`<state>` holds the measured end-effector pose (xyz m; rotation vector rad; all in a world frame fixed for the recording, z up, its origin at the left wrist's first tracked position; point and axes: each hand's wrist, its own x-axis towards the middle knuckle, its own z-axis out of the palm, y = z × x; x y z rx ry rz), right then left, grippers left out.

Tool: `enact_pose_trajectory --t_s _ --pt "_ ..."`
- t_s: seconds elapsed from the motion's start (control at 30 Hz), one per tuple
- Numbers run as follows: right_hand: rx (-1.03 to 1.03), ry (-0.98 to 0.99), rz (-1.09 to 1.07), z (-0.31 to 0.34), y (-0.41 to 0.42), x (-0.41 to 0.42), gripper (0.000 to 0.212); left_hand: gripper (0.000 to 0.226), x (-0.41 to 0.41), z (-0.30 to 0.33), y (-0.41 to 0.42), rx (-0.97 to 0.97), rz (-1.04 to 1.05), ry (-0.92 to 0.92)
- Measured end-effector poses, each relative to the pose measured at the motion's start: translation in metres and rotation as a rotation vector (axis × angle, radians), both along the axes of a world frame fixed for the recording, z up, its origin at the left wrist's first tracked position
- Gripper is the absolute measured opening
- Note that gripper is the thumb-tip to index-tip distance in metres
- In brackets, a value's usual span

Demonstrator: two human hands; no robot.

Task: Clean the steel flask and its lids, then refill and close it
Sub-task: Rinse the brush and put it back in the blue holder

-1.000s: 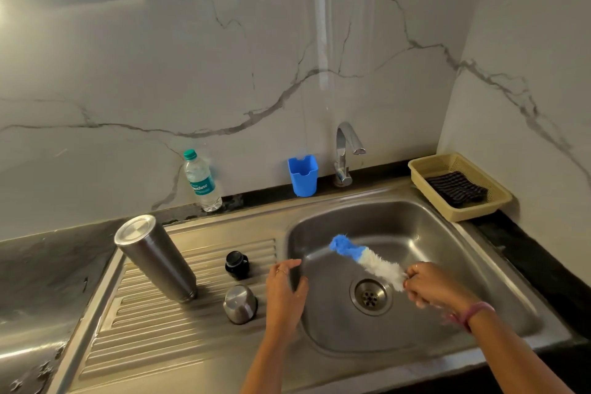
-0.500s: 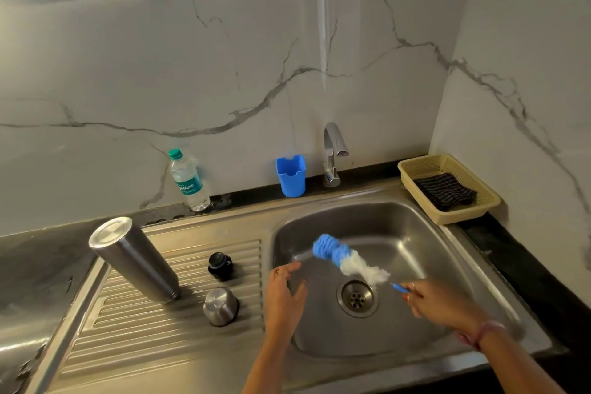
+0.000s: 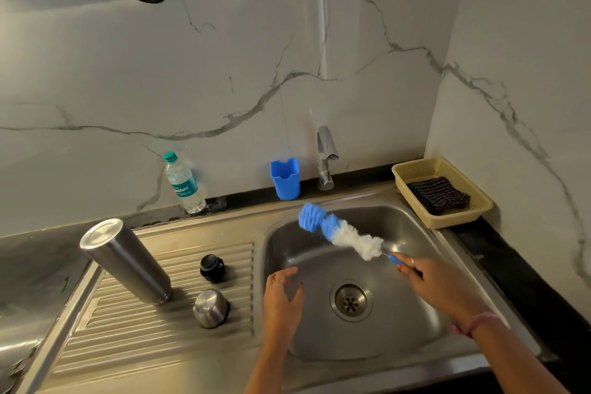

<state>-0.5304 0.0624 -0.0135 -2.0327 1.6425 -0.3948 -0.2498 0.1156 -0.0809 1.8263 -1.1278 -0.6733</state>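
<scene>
The steel flask (image 3: 126,261) stands upside down, tilted, on the ribbed drainboard (image 3: 128,339) at the left. Near it sit a black inner lid (image 3: 212,268) and a steel cap (image 3: 210,308), dome up. My right hand (image 3: 438,286) grips the blue handle of a blue-and-white bottle brush (image 3: 339,232), whose head points up and left over the sink basin (image 3: 399,329). My left hand (image 3: 283,299) hovers with relaxed fingers at the basin's left rim and holds nothing.
A tap (image 3: 325,157) and a blue plastic holder (image 3: 285,178) stand behind the sink. A plastic water bottle (image 3: 184,182) leans at the wall to the left. A beige basket (image 3: 412,171) with a dark striped cloth (image 3: 439,195) sits at the back right.
My right hand slid down the brush from its bristles to the handle's end. The brush head rose toward the blue holder. My left hand stayed at the sink's rim.
</scene>
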Motion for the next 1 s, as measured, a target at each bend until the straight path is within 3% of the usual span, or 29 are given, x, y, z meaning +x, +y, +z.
enact_pose_trajectory --t_s 0.07,0.2,0.37,0.43,0.53,0.67,0.77,0.83,1.0 --pt "-0.041 -0.073 -0.005 -0.003 -0.001 -0.004 0.036 0.033 -0.001 -0.003 -0.001 -0.009 0.020 0.011" --pt "-0.147 0.097 -0.016 -0.004 -0.007 -0.014 0.036 0.031 -0.005 -0.006 -0.001 -0.005 0.055 0.052" --pt "-0.372 -0.062 -0.013 0.002 -0.005 -0.013 0.038 0.030 -0.006 -0.011 -0.001 -0.033 0.099 0.083" --pt "-0.429 -0.038 0.007 0.000 -0.009 -0.017 0.039 0.031 -0.007 -0.011 -0.001 -0.036 0.112 0.092" --pt "-0.410 0.152 -0.015 -0.002 -0.020 -0.023 0.033 0.030 -0.012 -0.011 -0.001 -0.040 0.123 0.087" --pt "-0.302 0.093 -0.016 0.001 -0.022 -0.022 0.034 0.031 -0.016 -0.012 0.001 -0.030 0.124 0.098" --pt "-0.290 0.194 -0.024 0.007 -0.024 -0.023 0.035 0.031 -0.019 -0.012 0.002 -0.032 0.131 0.096" --pt "-0.267 0.135 -0.035 0.009 -0.022 -0.024 0.034 0.031 -0.021 -0.013 0.004 -0.029 0.132 0.092" --pt "-0.175 -0.361 -0.121 0.011 -0.019 -0.019 0.030 0.032 -0.015 -0.017 0.005 -0.005 0.128 0.079"
